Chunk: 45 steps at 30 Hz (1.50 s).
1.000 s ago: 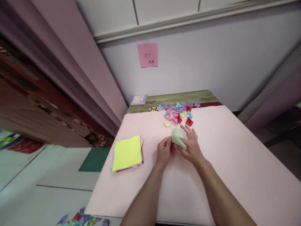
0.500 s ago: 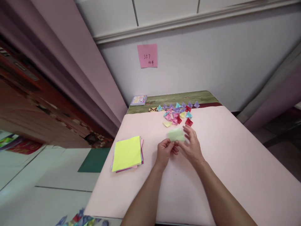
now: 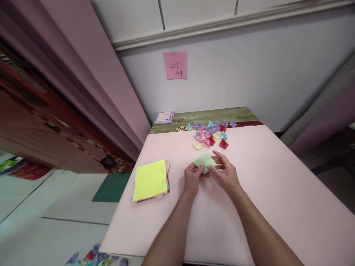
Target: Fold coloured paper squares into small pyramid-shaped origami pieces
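Note:
A small pale green folded paper is held between both hands above the table, turned so that it looks like a diamond. My left hand pinches its lower left side, thumb on top. At the lower right edge, my right hand grips the same paper between thumb and fingers, with the index finger raised behind it. Just beyond the hands lie several small folded paper pieces in purple, pink, blue, yellow and red; a pale yellow piece and a red piece are among the nearest.
A stack of square paper sheets, yellow on top, lies left of my hands on the pink-covered table. Small booklets rest at the far left corner. More folded pieces are below the near left edge. A wall stands behind.
The pale green paper has been turned from a flat, blurred rectangle to a diamond shape. Both thumbs now press on its lower part, and my right fingers have come down slightly.

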Each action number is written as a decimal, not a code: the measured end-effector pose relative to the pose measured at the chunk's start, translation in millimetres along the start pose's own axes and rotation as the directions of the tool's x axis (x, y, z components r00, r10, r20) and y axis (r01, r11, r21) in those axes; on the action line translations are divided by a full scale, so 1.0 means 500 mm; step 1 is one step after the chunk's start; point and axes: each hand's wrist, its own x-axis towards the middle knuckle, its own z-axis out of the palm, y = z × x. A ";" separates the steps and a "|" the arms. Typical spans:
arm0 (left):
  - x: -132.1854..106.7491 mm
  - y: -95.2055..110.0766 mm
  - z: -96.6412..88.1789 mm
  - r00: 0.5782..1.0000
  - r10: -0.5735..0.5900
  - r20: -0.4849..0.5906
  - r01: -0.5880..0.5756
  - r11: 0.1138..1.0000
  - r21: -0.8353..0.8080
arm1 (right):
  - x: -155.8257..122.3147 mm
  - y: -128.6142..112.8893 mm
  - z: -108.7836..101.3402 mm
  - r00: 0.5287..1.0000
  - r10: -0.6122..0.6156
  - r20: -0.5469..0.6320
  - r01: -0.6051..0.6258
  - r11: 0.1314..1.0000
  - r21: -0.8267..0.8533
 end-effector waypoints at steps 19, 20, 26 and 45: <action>-0.011 -0.010 0.006 0.993 -0.006 0.117 -0.013 0.988 0.153 | 0.002 -0.032 -0.009 0.958 -0.277 -0.072 0.265 0.953 -0.143; -0.011 -0.010 0.005 0.993 0.001 0.121 -0.019 0.988 0.153 | 0.002 -0.032 -0.009 0.961 -0.269 -0.067 0.258 0.956 -0.141; -0.011 -0.012 0.007 0.988 0.036 0.147 -0.057 0.988 0.142 | 0.002 -0.024 -0.005 0.977 -0.213 -0.008 0.211 0.973 -0.097; -0.002 -0.003 0.001 0.999 -0.016 -0.027 0.016 1.000 -0.015 | -0.003 -0.005 0.000 0.961 -0.223 0.166 0.239 0.967 -0.086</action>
